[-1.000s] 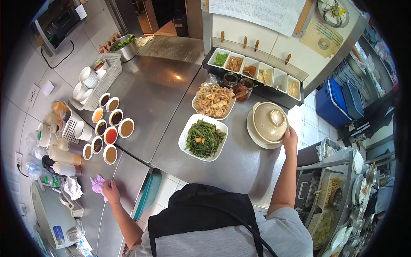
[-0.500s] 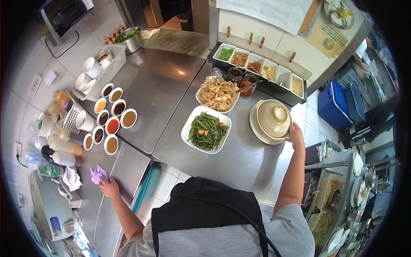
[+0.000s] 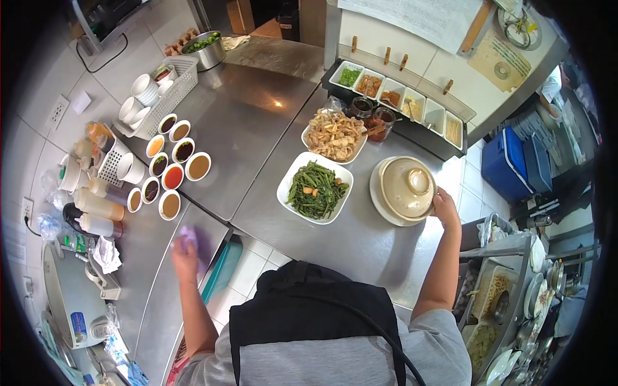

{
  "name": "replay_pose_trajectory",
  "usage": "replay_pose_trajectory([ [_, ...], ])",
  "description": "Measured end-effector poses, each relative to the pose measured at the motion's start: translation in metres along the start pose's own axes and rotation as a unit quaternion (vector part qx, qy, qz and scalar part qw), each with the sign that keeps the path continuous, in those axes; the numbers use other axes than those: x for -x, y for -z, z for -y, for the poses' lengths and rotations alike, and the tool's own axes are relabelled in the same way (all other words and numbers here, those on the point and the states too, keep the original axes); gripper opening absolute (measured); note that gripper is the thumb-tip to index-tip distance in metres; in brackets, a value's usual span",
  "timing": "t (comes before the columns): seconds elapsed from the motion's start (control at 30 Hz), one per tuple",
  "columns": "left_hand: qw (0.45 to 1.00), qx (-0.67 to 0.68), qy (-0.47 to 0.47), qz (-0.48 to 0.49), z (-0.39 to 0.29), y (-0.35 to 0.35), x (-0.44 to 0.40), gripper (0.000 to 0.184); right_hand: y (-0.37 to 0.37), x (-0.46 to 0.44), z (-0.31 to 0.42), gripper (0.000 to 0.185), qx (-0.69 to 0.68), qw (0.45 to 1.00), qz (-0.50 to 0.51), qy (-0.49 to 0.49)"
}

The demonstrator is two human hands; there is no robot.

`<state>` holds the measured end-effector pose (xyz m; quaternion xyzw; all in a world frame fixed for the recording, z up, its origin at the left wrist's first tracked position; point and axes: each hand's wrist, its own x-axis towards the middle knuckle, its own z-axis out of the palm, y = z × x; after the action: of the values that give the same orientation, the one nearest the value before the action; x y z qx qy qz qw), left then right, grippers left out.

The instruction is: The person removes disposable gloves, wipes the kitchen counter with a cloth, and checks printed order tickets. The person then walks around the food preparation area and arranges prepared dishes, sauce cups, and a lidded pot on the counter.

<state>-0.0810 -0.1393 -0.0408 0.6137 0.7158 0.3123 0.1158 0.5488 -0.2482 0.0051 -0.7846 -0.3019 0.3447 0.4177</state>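
A beige clay pot (image 3: 402,190) with its lid on stands on a white plate (image 3: 378,204) at the right of the steel counter. My right hand (image 3: 445,209) is closed at the pot's right side, where its handle would be; the fingertips are partly hidden. Over the left counter, my left hand (image 3: 185,256) grips a crumpled purple cloth (image 3: 190,238), both smeared by motion. Between the hands sit a white square bowl (image 3: 281,201) of cooked greens (image 3: 315,194) and, behind it, a bowl of pale brown fried pieces (image 3: 333,136).
Several small sauce cups (image 3: 170,204) cluster at the left, near squeeze bottles (image 3: 96,204) and a white basket (image 3: 180,80). A topping rack (image 3: 412,106) and two dark jars (image 3: 381,122) line the back. A shelf of food trays (image 3: 492,293) stands at right.
My left hand has lifted the purple cloth and moved right, toward the counter's front edge. My right hand stays at the clay pot. The whole view has shifted slightly.
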Motion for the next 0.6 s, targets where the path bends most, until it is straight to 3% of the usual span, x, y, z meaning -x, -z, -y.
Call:
replay_pose_trajectory([
  [0.07,0.979,0.065,0.037,0.189,-0.079,-0.002,0.016,0.022,-0.009,0.012,0.001,0.038,0.004,0.999,-0.013,0.035],
  [0.13,0.928,0.133,-0.030,0.346,-0.128,-0.015,0.032,0.023,-0.012,0.015,-0.010,0.041,0.002,0.999,0.009,0.053],
  [0.2,0.866,0.188,-0.062,0.459,-0.151,-0.048,0.053,0.024,-0.015,0.021,-0.014,0.041,0.015,0.998,0.031,0.045],
  [0.27,0.808,0.150,-0.062,0.566,-0.214,-0.046,0.063,0.024,-0.019,0.041,0.005,0.040,0.028,0.999,0.044,0.015],
  [0.33,0.813,0.158,-0.226,0.513,-0.238,-0.068,0.076,0.024,-0.020,0.057,0.018,0.039,0.030,0.998,0.051,0.006],
  [0.43,0.791,0.197,-0.147,0.560,-0.287,-0.071,0.079,0.022,-0.016,0.058,-0.005,0.039,0.058,0.996,0.050,0.041],
  [0.57,0.832,0.241,-0.270,0.419,-0.303,-0.118,0.091,0.022,-0.017,0.052,-0.050,0.040,0.006,0.996,-0.001,0.087],
  [0.6,0.838,0.232,-0.299,0.393,-0.304,-0.131,0.094,0.022,-0.019,0.064,-0.042,0.042,-0.048,0.998,-0.012,0.036],
])
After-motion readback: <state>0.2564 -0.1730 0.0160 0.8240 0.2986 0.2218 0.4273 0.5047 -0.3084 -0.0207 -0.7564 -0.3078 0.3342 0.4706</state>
